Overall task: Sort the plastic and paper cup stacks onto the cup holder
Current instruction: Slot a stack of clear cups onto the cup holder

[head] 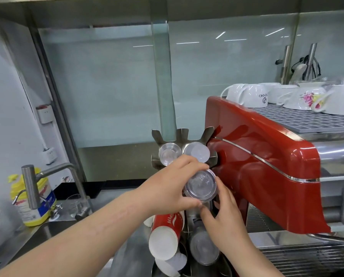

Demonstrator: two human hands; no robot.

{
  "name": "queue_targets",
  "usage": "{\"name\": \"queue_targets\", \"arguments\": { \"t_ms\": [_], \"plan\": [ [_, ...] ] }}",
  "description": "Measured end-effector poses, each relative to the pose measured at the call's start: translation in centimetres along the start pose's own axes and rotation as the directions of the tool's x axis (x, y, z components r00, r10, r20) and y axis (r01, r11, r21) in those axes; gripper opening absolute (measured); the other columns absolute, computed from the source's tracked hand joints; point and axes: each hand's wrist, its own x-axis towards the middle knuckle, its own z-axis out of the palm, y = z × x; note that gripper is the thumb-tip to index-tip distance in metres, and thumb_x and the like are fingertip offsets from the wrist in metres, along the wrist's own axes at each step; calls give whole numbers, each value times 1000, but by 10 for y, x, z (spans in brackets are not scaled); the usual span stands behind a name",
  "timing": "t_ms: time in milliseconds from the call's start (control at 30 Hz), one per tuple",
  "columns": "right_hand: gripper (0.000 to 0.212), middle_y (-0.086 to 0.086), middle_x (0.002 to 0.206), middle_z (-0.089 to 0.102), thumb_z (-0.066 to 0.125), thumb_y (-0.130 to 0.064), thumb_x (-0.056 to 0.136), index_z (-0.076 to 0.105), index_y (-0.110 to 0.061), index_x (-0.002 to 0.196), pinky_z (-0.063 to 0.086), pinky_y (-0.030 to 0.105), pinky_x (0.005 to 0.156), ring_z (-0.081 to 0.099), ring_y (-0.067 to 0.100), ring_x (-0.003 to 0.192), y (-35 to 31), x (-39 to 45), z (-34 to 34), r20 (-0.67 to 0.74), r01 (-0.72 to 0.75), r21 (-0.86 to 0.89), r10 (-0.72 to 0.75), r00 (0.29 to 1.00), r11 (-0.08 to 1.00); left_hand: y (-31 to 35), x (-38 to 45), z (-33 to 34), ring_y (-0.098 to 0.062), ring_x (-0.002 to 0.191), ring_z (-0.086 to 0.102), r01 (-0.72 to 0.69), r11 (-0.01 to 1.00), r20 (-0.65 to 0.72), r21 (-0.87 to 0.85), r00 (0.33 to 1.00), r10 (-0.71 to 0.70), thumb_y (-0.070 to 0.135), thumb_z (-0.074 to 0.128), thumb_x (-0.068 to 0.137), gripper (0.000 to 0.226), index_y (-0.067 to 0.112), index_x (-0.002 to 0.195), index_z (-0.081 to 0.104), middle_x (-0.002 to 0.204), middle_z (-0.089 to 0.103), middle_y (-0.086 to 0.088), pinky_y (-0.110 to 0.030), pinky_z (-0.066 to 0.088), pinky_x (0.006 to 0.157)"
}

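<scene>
A metal cup holder [182, 134] stands left of the red machine, its slots facing me. Both hands grip a clear plastic cup stack [200, 185] at a middle right slot: my left hand [173, 186] wraps it from the left, my right hand [225, 212] holds it from below right. Two stacks sit in the top slots, a clear one [169, 153] and a frosted one [197, 151]. Lower down are a red paper cup stack [165, 232], a white paper stack [172, 263] and another clear plastic stack [203, 247].
A red espresso machine [263, 166] stands close on the right, with white cups [253, 95] and bowls on its top grille. At the left are a steel tap [47, 176], a yellow-lidded bottle [34, 198] and a sink counter. A glass wall lies behind.
</scene>
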Motion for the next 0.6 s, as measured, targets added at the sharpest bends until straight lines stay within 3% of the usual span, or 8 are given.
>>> {"name": "queue_targets", "arguments": {
  "t_ms": [167,433,600],
  "plan": [
    [83,-32,138,26,69,-16,83,19,-48,142,35,35,113,32,1,136,5,8,1,0,14,34,-14,1000,999,-3,12,1,-1,122,42,-4,1000,15,30,1000,3,38,77,73,75,35,138,38,130,39,16,-29,45,100],
    [86,-15,152,28,71,-20,82,21,-37,149,35,40,112,31,6,140,19,15,9,25,-24,50,23,999,998,-8,22,10,-8,118,47,-37,993,79,115,996,28,40,75,73,72,32,135,40,129,41,11,-36,48,94],
    [84,-13,150,32,72,-14,81,25,-33,149,38,42,110,38,9,137,25,20,10,0,-17,82,17,1000,996,-6,30,11,-9,117,47,-50,986,105,156,994,34,40,75,74,72,30,136,39,129,40,11,-38,51,91]
  ]
}}
